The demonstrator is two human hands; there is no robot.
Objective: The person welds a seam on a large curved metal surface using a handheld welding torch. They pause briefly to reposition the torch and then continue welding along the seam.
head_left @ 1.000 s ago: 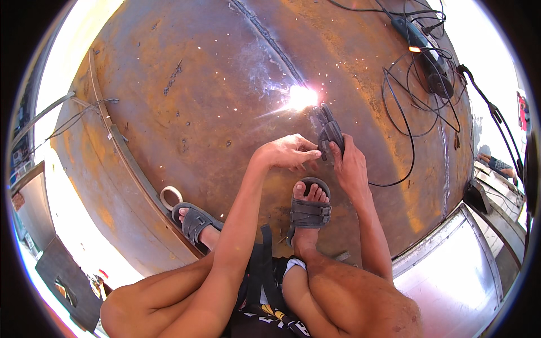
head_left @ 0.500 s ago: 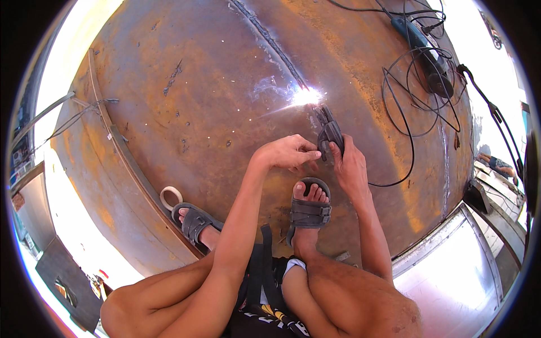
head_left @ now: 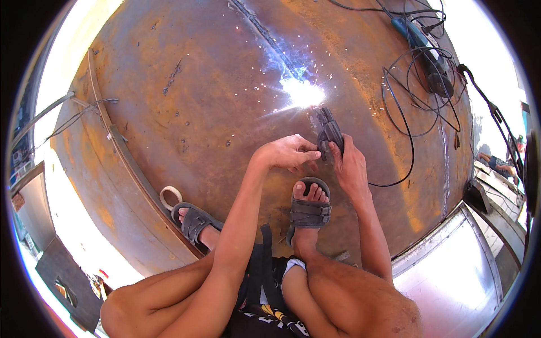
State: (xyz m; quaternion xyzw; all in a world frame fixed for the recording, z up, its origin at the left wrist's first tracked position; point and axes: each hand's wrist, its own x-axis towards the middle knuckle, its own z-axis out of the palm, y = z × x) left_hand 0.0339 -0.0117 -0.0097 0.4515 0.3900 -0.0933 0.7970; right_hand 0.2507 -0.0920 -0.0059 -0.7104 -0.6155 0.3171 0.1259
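My right hand (head_left: 350, 168) is wrapped round the dark welding electrode holder (head_left: 329, 133), whose jaws point away from me. My left hand (head_left: 288, 152) is closed at the holder's near left side, thumb and fingertips against it; some fingers are hidden beneath the hand. Just beyond the jaws burns a glaring white arc (head_left: 303, 92), with sparks and bluish smoke around it, hiding the electrode's tip. From the arc, a dark weld seam (head_left: 260, 29) runs away to the upper left across the rusty steel plate (head_left: 208, 84).
At the far right lies a blue and black angle grinder (head_left: 420, 48) among looped black cables (head_left: 413, 145). A tape roll (head_left: 171, 197) rests by my left sandal (head_left: 196, 222). A curved metal strip (head_left: 121, 149) runs along the left. Another person (head_left: 499, 164) shows at the right edge.
The arc has grown larger and brighter, spreading slightly left and nearer, with more sparks and smoke. Both hands and the holder have hardly moved.
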